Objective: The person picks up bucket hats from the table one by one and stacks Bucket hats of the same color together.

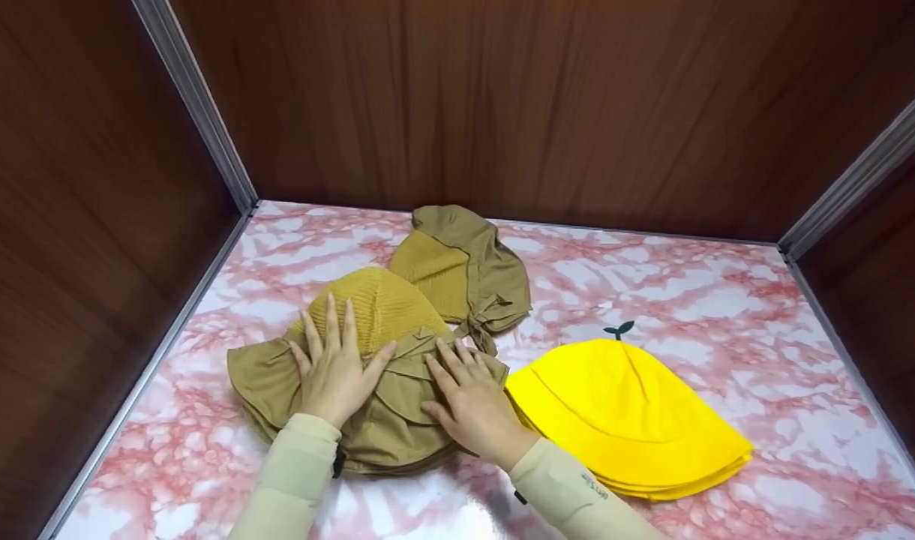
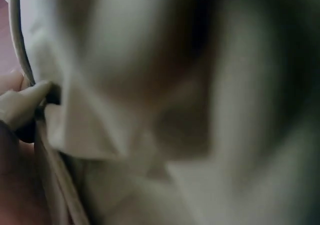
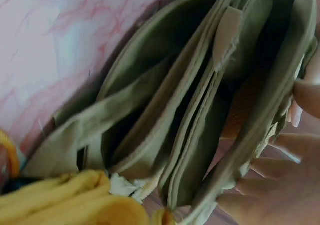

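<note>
A floppy sun hat (image 1: 382,304), with a mustard ribbed crown and a wide olive brim, lies at the middle left in the head view. My left hand (image 1: 337,382) rests on its crown and brim with fingers spread. On the right part of the brim lies my right hand (image 1: 478,409), fingers straight. In the right wrist view, several olive brim layers (image 3: 200,100) sit one inside another, beside the fingers (image 3: 270,195). Blurred olive cloth (image 2: 145,150) fills most of the left wrist view.
Behind lies another mustard and olive hat (image 1: 431,274) on its side, touching or nearly touching the first. To the right sits a yellow bucket hat (image 1: 622,405) with a green sprout (image 1: 619,329). Brown wood-look panels (image 1: 487,112) enclose the pink-white marbled table (image 1: 727,300).
</note>
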Demonstrator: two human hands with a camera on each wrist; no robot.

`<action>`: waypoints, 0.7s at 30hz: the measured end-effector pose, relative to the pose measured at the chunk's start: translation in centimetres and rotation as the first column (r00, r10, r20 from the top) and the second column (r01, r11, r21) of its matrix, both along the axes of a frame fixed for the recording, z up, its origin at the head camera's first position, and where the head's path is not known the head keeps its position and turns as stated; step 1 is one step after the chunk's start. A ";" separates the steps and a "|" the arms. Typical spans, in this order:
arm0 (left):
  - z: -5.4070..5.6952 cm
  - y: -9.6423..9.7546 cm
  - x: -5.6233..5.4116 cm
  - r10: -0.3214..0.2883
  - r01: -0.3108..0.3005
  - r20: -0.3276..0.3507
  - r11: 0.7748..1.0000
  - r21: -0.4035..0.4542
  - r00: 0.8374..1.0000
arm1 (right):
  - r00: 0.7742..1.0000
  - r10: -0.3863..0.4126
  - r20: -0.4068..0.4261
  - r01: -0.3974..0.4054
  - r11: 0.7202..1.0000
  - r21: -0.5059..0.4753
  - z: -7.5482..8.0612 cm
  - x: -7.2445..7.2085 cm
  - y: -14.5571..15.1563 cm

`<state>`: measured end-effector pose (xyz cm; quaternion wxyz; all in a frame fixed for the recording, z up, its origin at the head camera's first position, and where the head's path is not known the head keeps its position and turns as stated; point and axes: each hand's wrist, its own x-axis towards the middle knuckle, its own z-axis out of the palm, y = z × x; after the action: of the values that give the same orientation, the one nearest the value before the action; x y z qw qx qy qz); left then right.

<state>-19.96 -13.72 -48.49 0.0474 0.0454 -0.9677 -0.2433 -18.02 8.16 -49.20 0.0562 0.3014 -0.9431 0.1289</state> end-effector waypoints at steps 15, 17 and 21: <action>-2.4 0.3 -1.4 -0.004 0.004 0.144 1.000 0.000 0.990 | 0.979 0.007 0.202 -0.015 0.999 0.038 -2.2 -1.3 0.0; -2.6 0.3 -1.5 -0.005 0.006 0.165 1.000 -0.004 0.986 | 0.975 0.018 0.221 -0.025 0.999 0.030 -2.5 -1.5 0.1; -2.7 0.3 -1.8 -0.014 0.017 0.192 1.000 -0.015 0.981 | 0.968 0.032 0.249 -0.036 0.999 0.012 -2.8 -1.8 0.0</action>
<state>-21.80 -13.42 -51.18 -0.0477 0.0608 -0.9701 -0.2299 -19.84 8.20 -52.05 -0.0673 0.2996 -0.9383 0.1590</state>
